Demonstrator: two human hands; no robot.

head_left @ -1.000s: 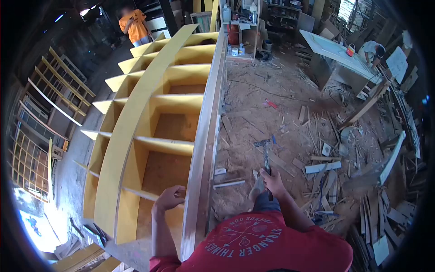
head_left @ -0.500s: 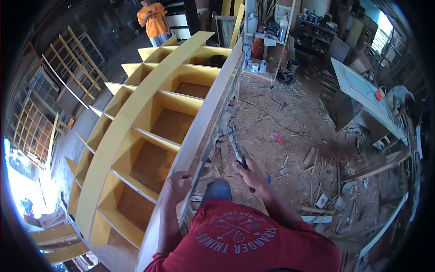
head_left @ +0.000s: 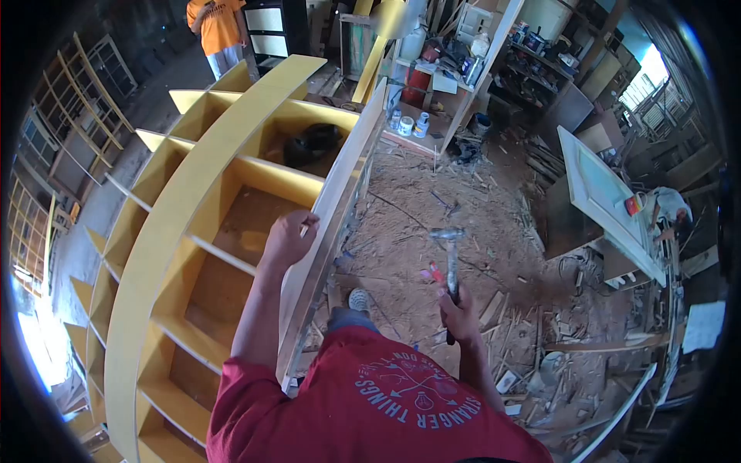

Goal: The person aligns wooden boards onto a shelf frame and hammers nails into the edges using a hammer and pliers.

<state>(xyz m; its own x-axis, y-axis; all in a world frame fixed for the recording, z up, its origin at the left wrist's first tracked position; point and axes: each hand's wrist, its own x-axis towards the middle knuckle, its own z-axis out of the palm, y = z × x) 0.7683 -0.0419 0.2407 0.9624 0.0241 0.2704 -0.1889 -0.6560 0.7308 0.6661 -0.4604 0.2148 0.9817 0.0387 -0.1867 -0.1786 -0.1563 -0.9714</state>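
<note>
In my right hand [head_left: 461, 315] is a hammer [head_left: 452, 266], held by its dark handle with the metal head up, over the littered floor. My left hand [head_left: 287, 241] is raised at the pale edge board [head_left: 345, 174] of a large yellow wooden frame. Its fingers are closed together; whatever they may pinch is too small to make out. The frame has several box-like compartments, and a long curved yellow strip [head_left: 171, 202] runs across its dividers. A black object [head_left: 312, 145] lies in one far compartment.
A person in an orange shirt [head_left: 220, 31] stands beyond the frame. Paint tins [head_left: 406, 126] sit on a low shelf at the back. To the right, a pale panel [head_left: 610, 201] leans at a slant. Wood scraps and sawdust cover the floor [head_left: 409, 185].
My left hand has moved forward along the edge board. The hammer has swung to the right, away from the frame, and its head now points up. My view has shifted too.
</note>
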